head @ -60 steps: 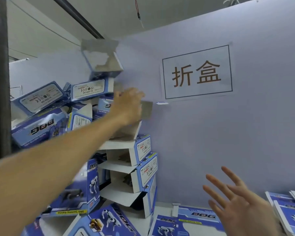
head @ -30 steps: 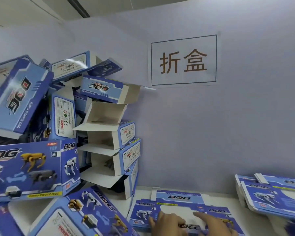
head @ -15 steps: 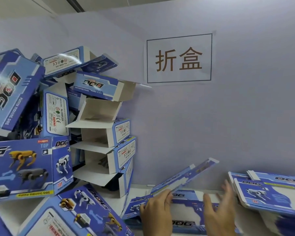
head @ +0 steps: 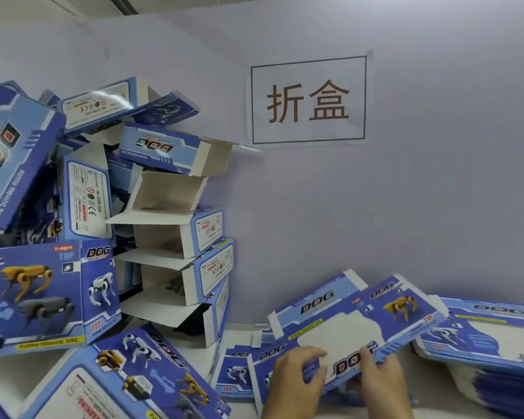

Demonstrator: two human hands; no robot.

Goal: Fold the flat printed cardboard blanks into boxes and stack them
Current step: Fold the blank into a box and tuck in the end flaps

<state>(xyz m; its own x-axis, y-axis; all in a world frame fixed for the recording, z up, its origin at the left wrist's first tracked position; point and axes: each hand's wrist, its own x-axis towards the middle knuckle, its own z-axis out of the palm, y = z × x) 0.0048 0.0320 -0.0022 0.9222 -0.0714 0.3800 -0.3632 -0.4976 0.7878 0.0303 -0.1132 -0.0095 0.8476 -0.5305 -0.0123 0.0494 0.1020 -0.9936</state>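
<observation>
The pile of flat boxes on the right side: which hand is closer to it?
Right. The right hand holds the lifted blank just beside the pile of flat boxes. The left hand grips the blank's other end, farther from the pile.

Only our two hands showed at the near edge of the scene, the left hand (head: 294, 385) and the right hand (head: 378, 385), each with a short stretch of wrist. Both were bare: we wore no gloves, rings or watch there, and no sleeve reached our wrists. Our fingers (head: 307, 353) had short, unpainted nails.
</observation>
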